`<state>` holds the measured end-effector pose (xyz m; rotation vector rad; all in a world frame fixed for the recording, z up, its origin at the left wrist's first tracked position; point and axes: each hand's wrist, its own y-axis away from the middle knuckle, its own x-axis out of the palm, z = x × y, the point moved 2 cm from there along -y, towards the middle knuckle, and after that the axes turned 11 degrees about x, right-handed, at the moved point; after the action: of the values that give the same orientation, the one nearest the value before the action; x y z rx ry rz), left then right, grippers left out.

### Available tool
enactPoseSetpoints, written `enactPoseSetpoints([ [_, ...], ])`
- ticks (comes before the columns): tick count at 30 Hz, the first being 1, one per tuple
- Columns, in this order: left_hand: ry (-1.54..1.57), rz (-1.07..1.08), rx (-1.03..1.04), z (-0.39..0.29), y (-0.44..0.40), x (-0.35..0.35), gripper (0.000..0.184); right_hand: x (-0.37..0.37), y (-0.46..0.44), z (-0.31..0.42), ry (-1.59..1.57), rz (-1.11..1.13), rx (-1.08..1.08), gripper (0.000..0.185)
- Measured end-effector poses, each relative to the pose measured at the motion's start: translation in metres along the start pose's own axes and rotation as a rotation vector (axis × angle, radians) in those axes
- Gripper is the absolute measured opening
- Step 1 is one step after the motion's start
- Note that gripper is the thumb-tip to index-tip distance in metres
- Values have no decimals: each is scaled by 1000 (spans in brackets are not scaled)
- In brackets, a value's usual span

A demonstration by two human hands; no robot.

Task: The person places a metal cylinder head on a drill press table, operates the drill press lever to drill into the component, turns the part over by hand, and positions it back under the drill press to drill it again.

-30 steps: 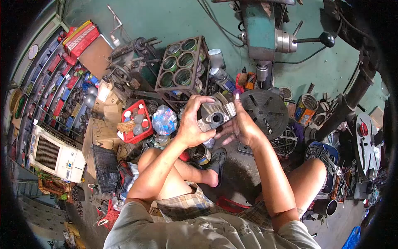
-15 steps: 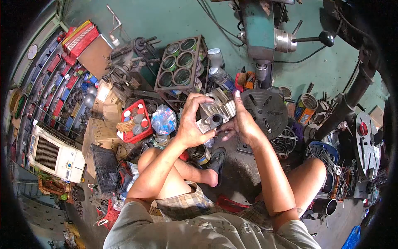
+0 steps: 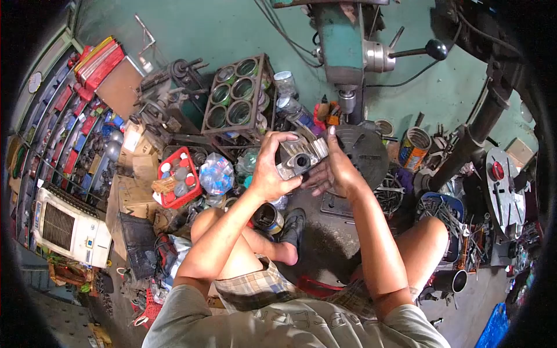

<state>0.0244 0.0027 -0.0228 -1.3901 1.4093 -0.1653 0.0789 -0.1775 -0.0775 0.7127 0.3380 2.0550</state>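
Note:
A finned metal engine cylinder head [image 3: 300,158] with a round port facing me is held up in front of my body. My left hand [image 3: 270,170] is closed around its left side, fingers over the top and thumb along the lower edge. My right hand [image 3: 339,169] is open at its right side, thumb up and fingers apart beneath; whether the fingertips touch the metal I cannot tell. Beyond my right hand is the round slotted table [image 3: 365,153] of a drill press [image 3: 342,52], its chuck above.
A metal rack of round jars [image 3: 238,94] stands behind my left hand. To the left are a red basket [image 3: 196,187] of bottles, cardboard boxes and a white unit [image 3: 71,227]. At right sit a blue bin [image 3: 444,204] of tools and a can [image 3: 415,148]. A tin [image 3: 268,217] stands by my foot.
The surroundings have shifted left in view as the head camera turned. The cylinder head has tilted slightly in my left hand; my right hand stays beside it with fingers spread.

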Motion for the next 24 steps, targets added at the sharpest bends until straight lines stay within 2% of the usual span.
enactPoseSetpoints([
  [3, 36, -2, -112, 12, -1, 25, 79, -25, -5, -4, -32, 30, 56, 112],
  [4, 49, -13, -109, 22, 0, 36, 79, -31, 5, 2, 35, -108, 35, 109],
  [5, 172, -26, -202, 36, 4, 50, 79, -37, 14, 9, 104, -245, 15, 107],
  [6, 295, -37, -296, 45, 7, 62, 79, -57, 9, 11, 216, -403, -98, 100],
  [9, 339, -21, -395, 47, 4, 86, 76, -111, 21, 22, 511, -839, -441, 81],
  [10, 351, -32, -393, 48, 2, 94, 76, -125, 33, 31, 311, -831, -330, 75],
  [11, 290, -27, -364, 49, -1, 100, 77, -134, 50, 42, 375, -1005, -521, 65],
  [12, 229, -22, -338, 50, -2, 107, 77, -124, 74, 57, 49, -844, -576, 53],
  [13, 172, -14, -311, 50, -4, 112, 78, -119, 100, 74, 93, -883, -760, 45],
  [14, 202, 3, -329, 53, -6, 116, 78, -107, 124, 91, -11, -860, -815, 44],
  [17, 199, -10, -403, 58, -16, 124, 77, -77, 188, 139, 153, -956, -1011, 64],
  [19, 178, -48, -343, 69, -19, 133, 76, -55, 215, 169, 228, -948, -1018, 66],
  [21, 142, 3, -437, 71, -25, 135, 77, -32, 227, 190, 448, -983, -973, 64],
  [24, 207, 11, -478, 74, -34, 137, 76, -26, 223, 219, 940, -1124, -742, 52],
])
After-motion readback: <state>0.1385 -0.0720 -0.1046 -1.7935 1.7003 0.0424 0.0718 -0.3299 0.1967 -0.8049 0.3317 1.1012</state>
